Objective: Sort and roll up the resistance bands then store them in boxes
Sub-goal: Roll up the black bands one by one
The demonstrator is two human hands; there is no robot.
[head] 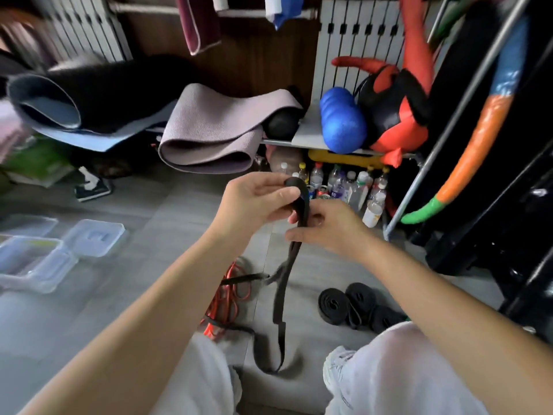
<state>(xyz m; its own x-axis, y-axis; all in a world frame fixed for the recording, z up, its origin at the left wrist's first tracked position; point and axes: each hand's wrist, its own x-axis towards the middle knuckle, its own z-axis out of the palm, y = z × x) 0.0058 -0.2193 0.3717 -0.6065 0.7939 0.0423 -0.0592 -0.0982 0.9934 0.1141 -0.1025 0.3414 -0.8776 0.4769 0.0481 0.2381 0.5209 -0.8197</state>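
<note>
Far left on the grey floor: clear plastic storage boxes (45, 275), open, with a clear lid (95, 236) just beside them. They sit well apart from the hands, on the left arm's side. What is inside is too blurred to tell.

Centre-left floor: loose pile of orange-red tube bands (232, 283), unrolled and tangled with a black strap.

Centre, held up in the air: left hand (257, 199) has fingers and thumb curled round a small tight coil (294, 183), the started end of a long flat black resistance band (279, 307). Right hand (326, 226) is just below and touching it, pinching the strap where it leaves the coil.

The band's long axis runs straight down from both hands toward the person. Its free length hangs slack to the floor between the knees, and the bottom loop lies there.

Right floor: finished rolled black bands (333, 304) in a cluster near the right knee.

Judgement: rolling has just begun and most of the strap is still unrolled. The next turns need the slack fed up from below through the right-hand pinch while the left hand turns the coil. The left hand is nearer the boxes for storing.
</note>
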